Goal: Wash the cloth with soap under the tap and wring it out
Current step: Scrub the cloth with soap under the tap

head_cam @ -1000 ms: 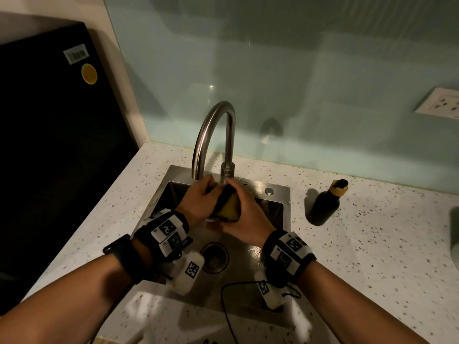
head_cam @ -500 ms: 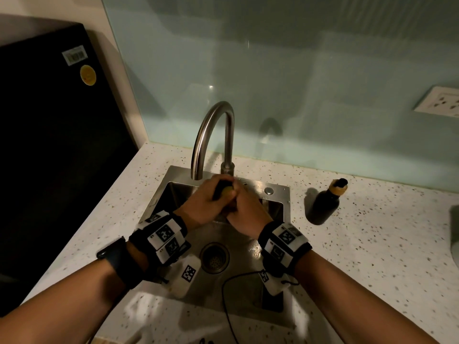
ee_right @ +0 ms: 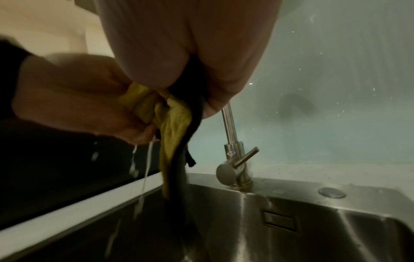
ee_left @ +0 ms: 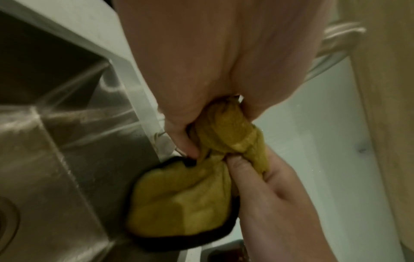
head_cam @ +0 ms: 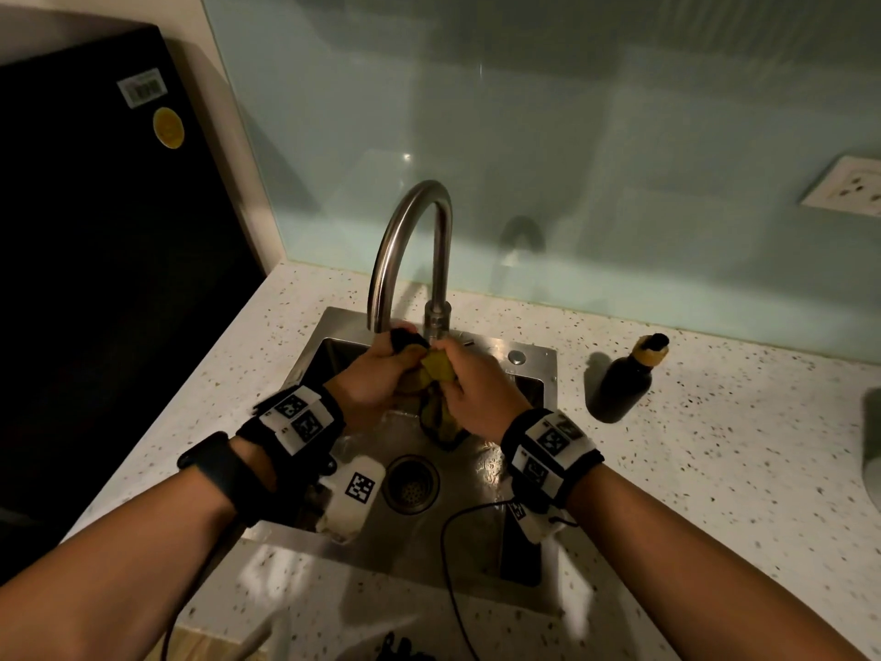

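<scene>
A yellow cloth (head_cam: 435, 372) with a dark edge is bunched and twisted between both hands over the steel sink (head_cam: 534, 369), just below the tap spout (head_cam: 381, 298). My left hand (head_cam: 400, 357) grips its left end, and my right hand (head_cam: 450, 362) grips the right end. A loose tail of cloth (ee_right: 177, 134) hangs down toward the basin. In the left wrist view the twisted roll of cloth (ee_left: 230, 131) runs between my left fingers (ee_left: 186, 140) and the right hand (ee_left: 268, 191). Thin streams of water (ee_right: 143, 177) fall from under the left hand (ee_right: 78, 99).
A dark soap bottle (head_cam: 624, 384) with a yellow-banded top stands on the speckled counter right of the sink. The tap lever (ee_right: 245, 157) sticks out at the tap's base. The drain (head_cam: 411, 484) lies below the hands. A black appliance (head_cam: 105, 240) fills the left side.
Half a second ago the hands were pressed together around the cloth. They have now drawn slightly apart, with more yellow cloth showing and a tail hanging below.
</scene>
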